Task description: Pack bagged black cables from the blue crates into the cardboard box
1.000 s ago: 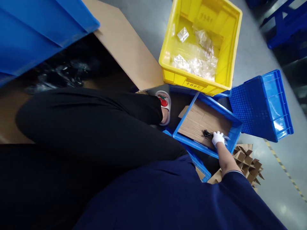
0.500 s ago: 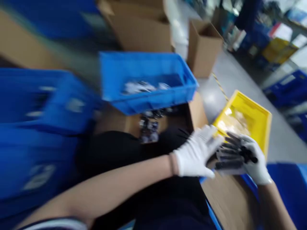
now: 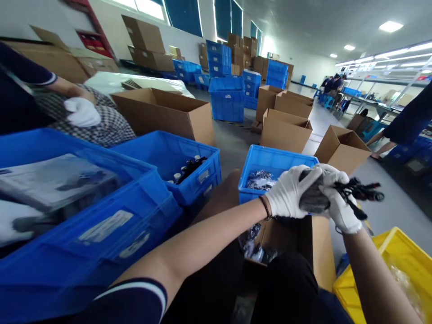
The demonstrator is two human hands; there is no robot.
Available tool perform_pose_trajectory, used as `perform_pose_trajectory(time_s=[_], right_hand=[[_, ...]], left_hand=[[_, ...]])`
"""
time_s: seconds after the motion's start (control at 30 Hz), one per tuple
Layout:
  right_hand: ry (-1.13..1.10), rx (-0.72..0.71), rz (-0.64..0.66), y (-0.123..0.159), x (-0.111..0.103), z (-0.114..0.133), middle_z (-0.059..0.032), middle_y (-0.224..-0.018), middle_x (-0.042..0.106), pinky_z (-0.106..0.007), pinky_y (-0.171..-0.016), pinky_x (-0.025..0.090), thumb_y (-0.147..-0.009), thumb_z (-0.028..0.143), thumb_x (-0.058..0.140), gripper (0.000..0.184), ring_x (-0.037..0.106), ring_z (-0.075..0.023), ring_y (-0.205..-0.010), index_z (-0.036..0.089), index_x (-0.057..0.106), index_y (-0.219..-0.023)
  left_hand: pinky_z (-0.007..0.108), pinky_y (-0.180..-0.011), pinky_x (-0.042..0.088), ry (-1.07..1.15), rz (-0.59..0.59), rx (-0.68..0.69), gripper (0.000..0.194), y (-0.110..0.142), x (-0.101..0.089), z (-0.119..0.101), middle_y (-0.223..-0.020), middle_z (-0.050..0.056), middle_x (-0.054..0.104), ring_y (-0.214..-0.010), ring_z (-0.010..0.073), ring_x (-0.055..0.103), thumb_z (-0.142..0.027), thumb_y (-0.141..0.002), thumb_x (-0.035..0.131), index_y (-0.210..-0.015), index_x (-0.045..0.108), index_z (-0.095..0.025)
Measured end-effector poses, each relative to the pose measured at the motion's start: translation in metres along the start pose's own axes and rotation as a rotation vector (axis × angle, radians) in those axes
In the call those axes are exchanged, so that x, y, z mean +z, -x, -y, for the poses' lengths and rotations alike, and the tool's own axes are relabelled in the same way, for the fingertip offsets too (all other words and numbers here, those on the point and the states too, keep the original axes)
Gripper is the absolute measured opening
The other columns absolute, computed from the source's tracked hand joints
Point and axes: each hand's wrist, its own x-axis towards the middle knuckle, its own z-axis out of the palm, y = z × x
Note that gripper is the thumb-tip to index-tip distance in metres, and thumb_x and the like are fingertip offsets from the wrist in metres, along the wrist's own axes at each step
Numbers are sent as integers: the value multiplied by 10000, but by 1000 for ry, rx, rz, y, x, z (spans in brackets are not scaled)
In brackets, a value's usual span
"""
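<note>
In white gloves, both my hands are closed on a bundle of black rod-like parts [image 3: 314, 194]. My left hand [image 3: 286, 192] wraps the broad dark-grey end. My right hand [image 3: 340, 204] grips farther along, and thin black ends with small tips stick out to its right. What exactly the parts are, I cannot make out. Behind and below my hands stands a blue crate [image 3: 245, 177] holding plastic-wrapped dark pieces [image 3: 260, 181]. Under it, an open cardboard box [image 3: 322, 252] contains more wrapped pieces [image 3: 258, 252].
A yellow crate [image 3: 351, 288] with clear bags is at lower right. Blue crates [image 3: 135, 220] stand at left, one with black parts [image 3: 192, 170]. A co-worker's gloved hand [image 3: 83, 112] is beyond them. Open cartons [image 3: 286, 130] stand ahead on the floor.
The view has swung up and left. My hands have come together on the bundle, away from the yellow crate; my left hand was spread before and is now closed on it.
</note>
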Motion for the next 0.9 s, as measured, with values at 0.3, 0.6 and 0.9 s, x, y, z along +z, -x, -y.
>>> perform_pose_trajectory(time_s=[0.3,0.6,0.9], right_hand=[[313,311,66,-27,13,-164,-130,-1424,545,-500,-1099,424,-864,647,577,709,502,-294,-1335,234,455,-1427],[917,32,147,54,24,-215,-56,-1056,723,-509,-1110,284,-1015,378,428,307,634,-232,-963,257,657,-1179],[881,66,131,39,23,-201,-29,-1133,711,-477,-1168,226,-1009,438,469,308,604,-212,-1079,265,634,-1203]], left_hand=[[445,-862,412,-455,378,-276,1203,-44,33,163,-1340,185,355,-1091,349,429,-436,-584,748,-1561,65,-269],[483,-881,387,-428,740,-294,1279,-42,190,248,-1415,210,341,-1156,382,423,-365,-527,803,-1568,60,-366],[488,-951,471,-295,804,-357,832,-11,198,247,-1343,184,512,-1147,287,503,-479,-732,764,-1417,456,-119]])
